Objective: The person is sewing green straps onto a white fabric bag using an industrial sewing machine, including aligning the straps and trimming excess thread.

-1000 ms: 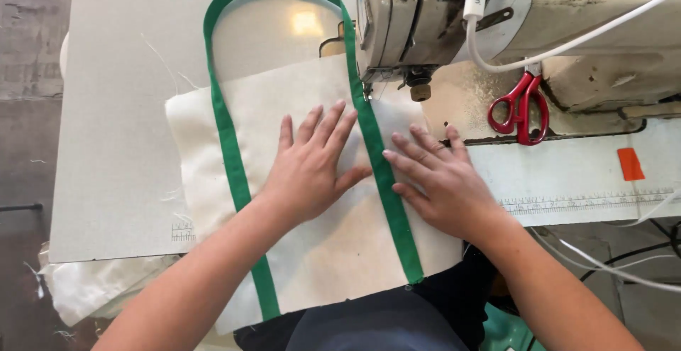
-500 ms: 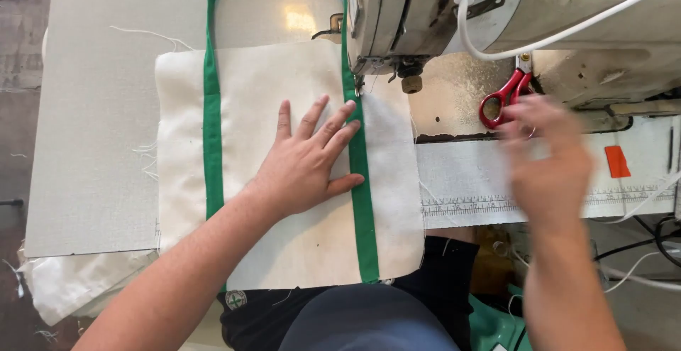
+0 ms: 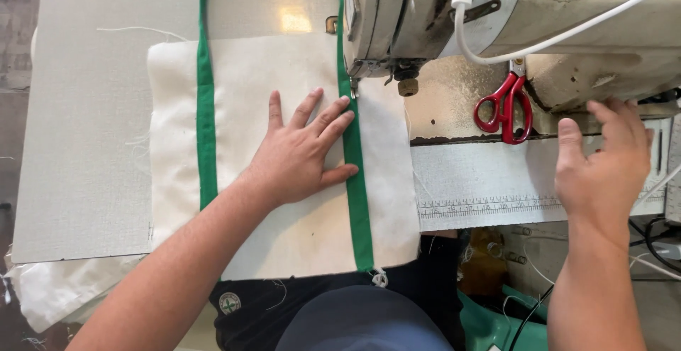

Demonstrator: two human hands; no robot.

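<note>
L hand (image 3: 301, 152) flat, fingers spread on white fabric panel (image 3: 284, 152), its green strap (image 3: 355, 181) running lengthwise toward sewing machine (image 3: 511, 24); R hand (image 3: 603, 170) open, empty.

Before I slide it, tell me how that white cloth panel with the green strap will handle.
The cloth panel is probably floppy: it lies dead flat under the left hand. It looks light and thin. It would likely slide easily on the smooth table, though the green strap may stiffen its edges.

fabric panel (image 3: 284, 216) lying on table (image 3: 85, 145), left of sewing machine (image 3: 511, 31); left hand (image 3: 301, 156) resting on panel, scissors (image 3: 505, 106) lying between machine and right hand (image 3: 603, 170)
</note>
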